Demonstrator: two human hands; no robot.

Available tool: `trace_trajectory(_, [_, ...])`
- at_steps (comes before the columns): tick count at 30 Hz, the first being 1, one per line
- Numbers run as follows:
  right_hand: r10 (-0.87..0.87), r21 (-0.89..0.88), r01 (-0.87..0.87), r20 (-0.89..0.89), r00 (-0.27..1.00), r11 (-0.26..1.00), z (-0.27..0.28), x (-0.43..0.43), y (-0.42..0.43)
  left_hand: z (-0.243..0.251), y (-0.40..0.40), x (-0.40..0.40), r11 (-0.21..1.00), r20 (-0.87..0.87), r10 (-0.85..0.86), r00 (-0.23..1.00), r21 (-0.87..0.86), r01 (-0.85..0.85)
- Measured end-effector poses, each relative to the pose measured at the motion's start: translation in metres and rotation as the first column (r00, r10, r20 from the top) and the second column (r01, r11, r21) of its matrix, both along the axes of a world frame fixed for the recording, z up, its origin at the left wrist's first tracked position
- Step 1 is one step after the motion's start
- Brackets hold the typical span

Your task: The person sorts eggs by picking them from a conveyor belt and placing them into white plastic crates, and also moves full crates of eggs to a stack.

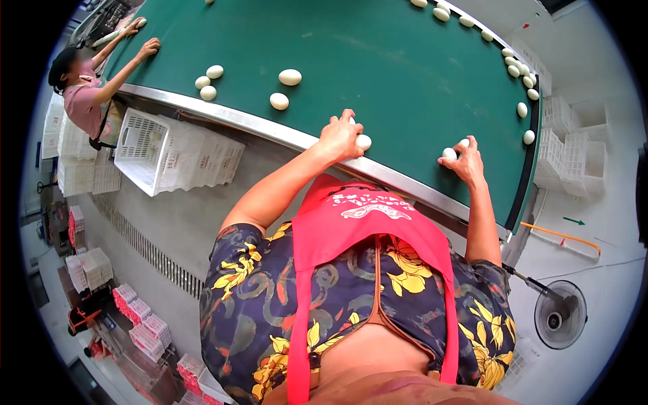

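Note:
My left hand (341,135) is over the near edge of a green belt table (395,76), its fingers around pale eggs; one egg (363,142) shows at its right side, another partly under the fingertips. My right hand (464,161) is further right on the belt, with one egg (449,154) at the thumb and a second (463,143) by the fingers. Two eggs (279,101) lie left of my left hand, and a group of three (208,92) lies beyond them. Several eggs (522,110) line the belt's right and far right edges.
A co-worker (83,96) stands at the far left, both hands at the belt, one by an egg. Nested white plastic crates (167,152) stand below the table's metal rim (253,124). More crates (572,152) and a fan (560,314) are at the right.

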State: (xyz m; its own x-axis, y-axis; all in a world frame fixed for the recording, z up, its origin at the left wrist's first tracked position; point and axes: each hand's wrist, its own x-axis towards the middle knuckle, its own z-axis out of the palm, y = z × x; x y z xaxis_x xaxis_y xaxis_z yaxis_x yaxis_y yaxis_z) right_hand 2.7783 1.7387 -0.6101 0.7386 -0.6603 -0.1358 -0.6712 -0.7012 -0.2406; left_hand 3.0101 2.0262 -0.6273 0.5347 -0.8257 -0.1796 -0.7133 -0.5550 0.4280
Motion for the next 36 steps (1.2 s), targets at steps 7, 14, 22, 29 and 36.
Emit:
trace_trajectory(7, [-0.155,0.084,0.134,0.362,0.919,0.987,-0.034,-0.013,-0.026,-0.009,0.004,0.035,0.953,-0.282,0.089,0.955,-0.255,-0.164])
trace_trajectory(14, [-0.758,0.75,-0.661,0.446,0.477,0.026,-0.04,0.012,-0.035,0.002,0.052,0.055,0.752,-0.963,-0.221,-0.155,-0.067,-0.656])
trace_trajectory(22, [-0.696,0.819,-0.551,0.302,0.651,-0.16,0.014,0.129,0.061,0.008,0.213,0.065,0.574,-0.819,-0.539,-0.198,-0.185,-0.798])
trace_trajectory(29, [-0.408,0.762,-0.585,0.459,0.79,-0.276,0.041,0.243,0.079,0.005,0.263,0.033,0.174,-0.845,-0.524,0.103,-0.224,-0.959])
trace_trajectory(36, [0.034,0.831,-0.332,0.386,0.922,-0.447,0.016,0.376,0.159,-0.039,0.291,0.027,-0.118,-0.755,-0.63,0.182,-0.139,-0.983])
